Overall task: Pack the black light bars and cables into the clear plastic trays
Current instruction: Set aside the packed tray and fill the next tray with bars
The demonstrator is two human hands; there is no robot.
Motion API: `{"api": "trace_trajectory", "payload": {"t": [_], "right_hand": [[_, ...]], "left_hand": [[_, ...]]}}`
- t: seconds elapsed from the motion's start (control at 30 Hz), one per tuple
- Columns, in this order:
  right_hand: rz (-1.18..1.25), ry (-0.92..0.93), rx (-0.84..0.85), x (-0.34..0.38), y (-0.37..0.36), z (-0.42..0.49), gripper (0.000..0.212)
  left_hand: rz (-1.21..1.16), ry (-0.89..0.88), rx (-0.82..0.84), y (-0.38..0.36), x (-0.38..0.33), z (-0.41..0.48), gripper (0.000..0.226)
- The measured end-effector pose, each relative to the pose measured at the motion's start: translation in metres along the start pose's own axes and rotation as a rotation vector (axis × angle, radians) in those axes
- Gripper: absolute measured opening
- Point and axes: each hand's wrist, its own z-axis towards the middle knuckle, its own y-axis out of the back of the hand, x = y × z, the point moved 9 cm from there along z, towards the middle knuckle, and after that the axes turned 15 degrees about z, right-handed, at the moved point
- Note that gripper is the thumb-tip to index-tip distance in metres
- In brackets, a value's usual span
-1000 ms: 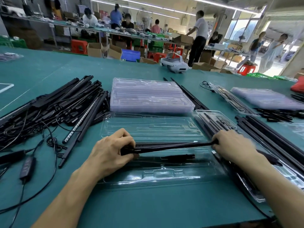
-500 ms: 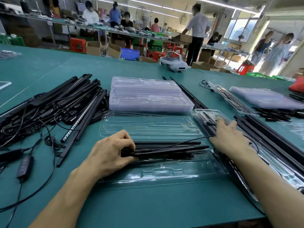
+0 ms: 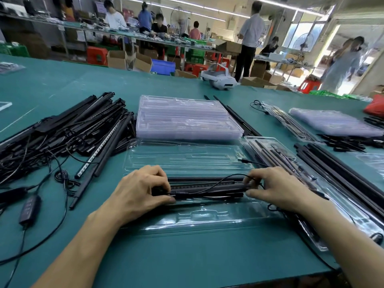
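Head view: at 6 o'clock on the green table (image 3: 187,256) lies an open clear moulded plastic tray (image 3: 207,217), and a bundle of slim black light bars (image 3: 224,189) rests crosswise in its near half. The left hand (image 3: 139,192) curls fingers and thumb round the bundle's left end. The right hand (image 3: 278,190) pinches the right end between thumb and fingertips. A thin black cable (image 3: 234,175) arcs over the bars between both hands. Beyond the tray, at 12 o'clock, sits a stack of clear trays (image 3: 187,119). At 9 o'clock is a loose heap of black bars and tangled wires (image 3: 62,138), and at 3 o'clock a filled clear tray (image 3: 268,150).
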Motion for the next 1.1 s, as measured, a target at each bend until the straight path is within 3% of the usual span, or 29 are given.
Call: {"api": "trace_trajectory", "payload": {"t": [0.67,0.9,1.1], "right_hand": [[-0.002,0.156,0.128,0.013,-0.034,-0.005,0.011],[-0.102,0.114,0.068,0.006,-0.036,-0.004,0.01],[-0.016,0.126,0.044,0.011,-0.034,-0.012,0.014]], "left_hand": [[-0.026,0.046,0.032,-0.009,0.011,0.003,0.016],[-0.106,-0.021,0.008,-0.012,0.006,0.005,0.013],[-0.012,-0.004,-0.005,-0.012,0.004,0.004,0.043]]}}
